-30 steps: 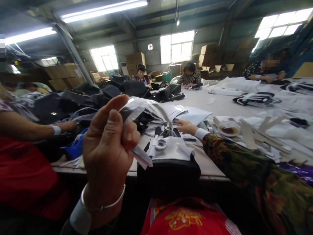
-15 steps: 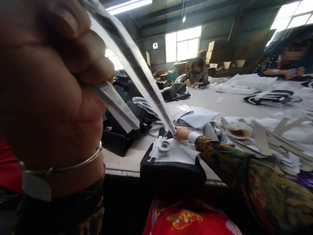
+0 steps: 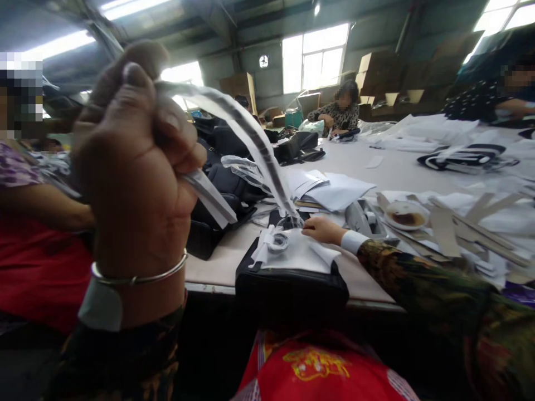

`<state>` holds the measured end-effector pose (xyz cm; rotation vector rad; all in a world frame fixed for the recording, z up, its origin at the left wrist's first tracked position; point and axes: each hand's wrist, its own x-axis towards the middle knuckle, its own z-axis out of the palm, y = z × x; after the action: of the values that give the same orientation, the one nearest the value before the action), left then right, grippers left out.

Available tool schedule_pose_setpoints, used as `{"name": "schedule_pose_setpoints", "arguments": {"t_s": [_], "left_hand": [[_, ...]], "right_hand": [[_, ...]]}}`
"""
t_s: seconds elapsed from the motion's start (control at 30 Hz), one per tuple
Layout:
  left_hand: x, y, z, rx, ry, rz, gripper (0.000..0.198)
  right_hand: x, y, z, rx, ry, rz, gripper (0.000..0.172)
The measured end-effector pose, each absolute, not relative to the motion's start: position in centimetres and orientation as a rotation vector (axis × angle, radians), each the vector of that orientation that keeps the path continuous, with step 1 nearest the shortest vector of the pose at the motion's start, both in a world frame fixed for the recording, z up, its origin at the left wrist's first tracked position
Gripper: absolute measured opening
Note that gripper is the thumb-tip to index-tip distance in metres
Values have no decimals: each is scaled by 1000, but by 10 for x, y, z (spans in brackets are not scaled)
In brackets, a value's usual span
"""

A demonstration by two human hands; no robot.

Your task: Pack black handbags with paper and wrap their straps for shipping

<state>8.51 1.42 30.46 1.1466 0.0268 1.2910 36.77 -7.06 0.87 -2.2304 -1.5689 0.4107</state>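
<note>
Raised close to the camera at the left, my left hand (image 3: 137, 133) is closed round one end of a dark strap in clear plastic film (image 3: 254, 131). A folded whitish strip (image 3: 213, 200) also sticks out from under its fingers. The strap curves down to a black bag (image 3: 292, 287) at the table edge. On the bag lie white sheeting (image 3: 307, 253) and a small clear coil (image 3: 279, 241). My right hand (image 3: 324, 230) is closed at the strap's lower end, above the bag; what its fingertips pinch is too small to make out.
Black bags (image 3: 228, 184) lie behind at the left, papers (image 3: 334, 192) beyond the bag. Right of these are a dish of brown liquid (image 3: 407, 216) and cardboard strips (image 3: 472, 239). Other people sit across the table and at both sides.
My left hand is smaller in view and farther from the camera. The strap, earlier pulled straight, now bows in an arc. My right hand stays near the bag's top.
</note>
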Motion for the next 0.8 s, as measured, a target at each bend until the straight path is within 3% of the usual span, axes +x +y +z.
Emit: {"name": "schedule_pose_setpoints", "arguments": {"t_s": [0.1,0.27,0.33,0.5,0.67,0.8], "left_hand": [[101,9,294,1344,-55,1214,27],[128,3,272,1328,80,974,20],[135,4,258,1301,178,860,18],[157,10,212,1154,273,730,52],[178,1,175,1006,245,741,77],[172,-10,150,919,203,689,82]], "right_hand": [[354,-68,15,-2056,-1664,584,35],[341,-55,27,-1966,-1614,731,27],[340,-58,40,-1936,-1538,664,37],[313,-94,95,-1717,-1295,507,68],[259,-124,125,-1393,-1123,777,43],[242,-135,108,-1426,-832,746,41]]}}
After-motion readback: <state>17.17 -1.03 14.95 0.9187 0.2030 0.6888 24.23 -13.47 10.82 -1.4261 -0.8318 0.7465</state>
